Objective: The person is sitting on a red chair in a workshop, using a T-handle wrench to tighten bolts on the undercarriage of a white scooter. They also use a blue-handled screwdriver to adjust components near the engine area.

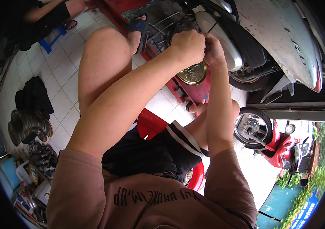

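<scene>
My left hand [188, 46] is closed in a fist, its back toward me, close to the engine side of a scooter [284, 30]. Right beside it, my right hand [213, 49] has its fingers curled in, and the two hands meet. Whatever they grip is hidden behind the fingers. Just under my hands, a round gold-coloured tin [194, 74] rests on a red metal platform [204, 87]. The scooter's pale side cover [221, 40] is just past my right hand.
Several long metal tools [160, 28] lie on the platform's dark treadplate. The scooter's rear wheel [252, 82] is at right, with a red motorbike [279, 147] beyond. Another person's leg [74, 9] and a blue stool [52, 40] are far left. Parts and boxes [29, 179] crowd lower left.
</scene>
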Demonstrator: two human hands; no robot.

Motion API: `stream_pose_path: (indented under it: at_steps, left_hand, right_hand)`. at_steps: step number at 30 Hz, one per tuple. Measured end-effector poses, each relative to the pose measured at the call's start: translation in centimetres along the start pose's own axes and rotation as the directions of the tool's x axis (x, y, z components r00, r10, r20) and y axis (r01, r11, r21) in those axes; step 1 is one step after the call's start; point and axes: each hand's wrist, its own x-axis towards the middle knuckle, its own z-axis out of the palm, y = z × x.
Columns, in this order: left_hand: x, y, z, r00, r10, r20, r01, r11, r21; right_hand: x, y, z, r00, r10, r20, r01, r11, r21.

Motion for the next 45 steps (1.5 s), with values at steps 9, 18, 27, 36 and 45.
stream_pose_path:
  at_steps: [9,18,27,36,45]
  left_hand:
    - [-0.2,0.3,1.1,0.998,0.009,0.065,-0.004,0.997,-0.079]
    - [-0.2,0.3,1.5,0.997,0.041,0.061,-0.037,0.998,-0.055]
    - [-0.1,0.4,1.4,0.997,0.036,0.072,-0.033,0.999,-0.043]
    - [-0.1,0.5,1.0,0.996,0.048,0.068,-0.047,0.999,-0.015]
    - [-0.3,0.4,1.2,0.999,0.032,0.034,-0.027,0.990,-0.139]
  right_hand:
    - [1.0,1.0,-0.3,0.994,-0.043,-0.104,0.034,0.996,-0.087]
    - [1.6,1.4,-1.9,0.987,-0.063,-0.145,0.055,0.997,-0.058]
    - [0.9,0.7,-1.8,0.987,-0.087,-0.133,0.083,0.996,-0.035]
    - [1.0,0.7,-1.9,0.991,-0.058,-0.122,0.052,0.998,-0.047]
    - [-0.3,-0.7,-2.0,0.996,0.024,-0.083,-0.029,0.997,-0.065]
